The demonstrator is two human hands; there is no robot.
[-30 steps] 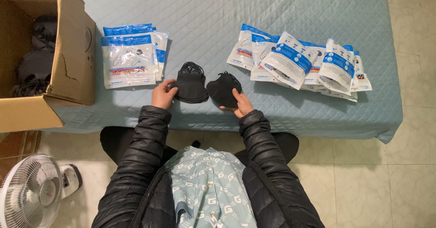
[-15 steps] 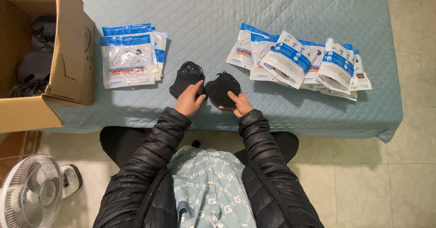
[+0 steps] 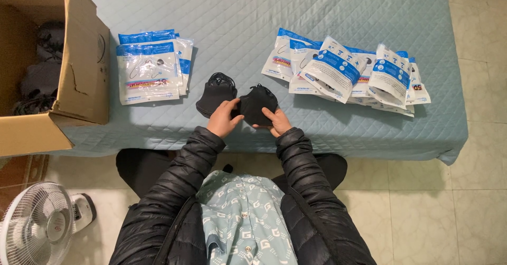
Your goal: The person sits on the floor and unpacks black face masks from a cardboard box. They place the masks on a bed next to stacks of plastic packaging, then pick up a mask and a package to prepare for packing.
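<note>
A person in a puffy black jacket sits at a bed with a pale blue quilted cover (image 3: pixel 317 11). Both hands are out in front, close together near the bed's edge.

The left hand (image 3: pixel 223 118) lies across the gap between two black face masks. Its fingers rest on the left black mask (image 3: pixel 214 95) and its thumb reaches to the right black mask (image 3: pixel 257 104). The right hand (image 3: pixel 278 121) holds the lower edge of the right black mask, with the thumb on top. I cannot tell how tight either hand grips. The two masks lie flat on the cover, side by side and touching, with their thin ear loops bunched at the top.

To the left of the masks is a neat stack of white and blue packets (image 3: pixel 150 72). To the right is a messy row of the same kind of packets (image 3: pixel 348 69), leaning over one another.

At the far left an open cardboard box (image 3: pixel 79 59) sits on the bed with more dark masks inside. A white fan (image 3: pixel 34 225) stands on the tiled floor below.
</note>
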